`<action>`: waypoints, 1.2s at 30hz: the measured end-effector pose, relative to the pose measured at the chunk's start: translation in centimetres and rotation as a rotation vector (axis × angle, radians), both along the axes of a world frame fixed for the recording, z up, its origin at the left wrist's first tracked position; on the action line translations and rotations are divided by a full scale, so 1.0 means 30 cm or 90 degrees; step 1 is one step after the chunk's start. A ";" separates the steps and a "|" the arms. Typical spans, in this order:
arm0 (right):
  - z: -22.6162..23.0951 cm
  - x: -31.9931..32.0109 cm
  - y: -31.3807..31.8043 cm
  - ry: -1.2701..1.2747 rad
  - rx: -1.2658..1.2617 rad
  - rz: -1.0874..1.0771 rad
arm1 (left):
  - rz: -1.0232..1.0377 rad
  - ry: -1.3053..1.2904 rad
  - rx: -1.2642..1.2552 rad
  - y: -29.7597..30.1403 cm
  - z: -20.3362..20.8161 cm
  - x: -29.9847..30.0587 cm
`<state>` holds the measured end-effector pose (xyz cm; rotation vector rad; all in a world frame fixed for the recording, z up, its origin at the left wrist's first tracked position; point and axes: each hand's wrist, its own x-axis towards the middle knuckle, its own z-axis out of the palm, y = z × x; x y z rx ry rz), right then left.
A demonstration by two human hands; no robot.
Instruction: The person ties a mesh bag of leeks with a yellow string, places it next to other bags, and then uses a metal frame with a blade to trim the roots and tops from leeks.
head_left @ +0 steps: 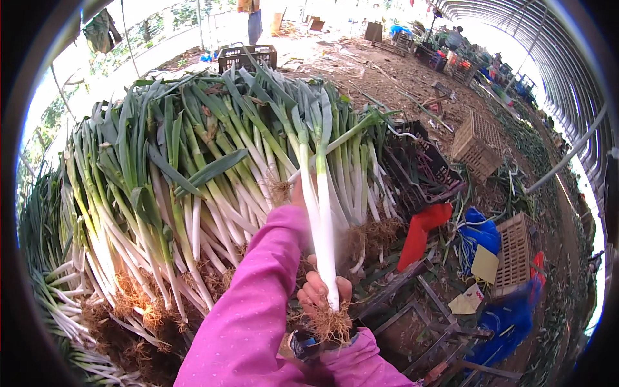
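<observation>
Leeks in hand point(327, 251): big and bright in front, roots low, leaves away, toward the right edge of the leek heap point(213, 177); it looks like two stalks, but the white shafts overlap low down, so the count is uncertain.
Right hand point(313, 293): a clasp here, fingers curled about the base of those shafts, tips showing on both sides; the root tuft point(333, 326) covers much of the palm.
Left hand point(298, 192): out over the heap, just a sliver of skin past the cuff; shafts cross in front of it, and whether it is spread or pinching, I can't tell.
Pink sleeves point(251, 303): the left one hides roots along the heap's near edge; the right one runs out of view below.
Heap's footing: whatever bears it lies buried under leaves and roots; the far left side sinks into dark rim.
Right edge of the heap: a black crate point(424, 164) sits close by, partly masked by leaves; near it, a red piece point(422, 235), its kind unclear.
Ground at right: two tan crates point(477, 145), blue netting point(509, 329) in a tangle, and a metal frame point(419, 316) partly lost in shade.
Far edge: a dark crate point(247, 58), its base behind leaves; beyond, a person point(255, 26) cut off at the top.
</observation>
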<state>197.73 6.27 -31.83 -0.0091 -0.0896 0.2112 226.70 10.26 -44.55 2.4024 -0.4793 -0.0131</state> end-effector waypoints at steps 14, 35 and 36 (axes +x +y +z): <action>-0.059 0.033 0.027 0.072 -0.174 0.058 | 0.231 -0.012 -0.270 0.341 0.325 -0.502; -0.030 -0.118 -0.049 0.170 -0.531 0.048 | -0.047 0.395 -0.494 0.325 0.336 -0.780; -0.076 -0.114 -0.074 0.173 -0.538 0.045 | -0.051 0.397 -0.501 0.265 0.323 -0.760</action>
